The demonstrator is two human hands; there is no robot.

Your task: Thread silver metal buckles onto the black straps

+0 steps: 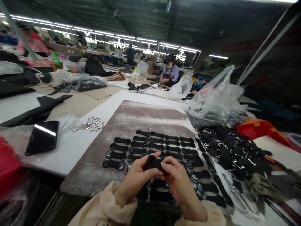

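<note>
While the left grip and right grip pinch opposite ends of a black strap over the near part of the board, it looks light and bendy in the middle – the rounded ends seem stiffer, smoother and best for holding – and similar straps lie on the board, with no readable brand, label or writing

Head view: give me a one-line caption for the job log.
Both hands hold one black strap piece above a brown board bearing rows of similar pieces.
</note>
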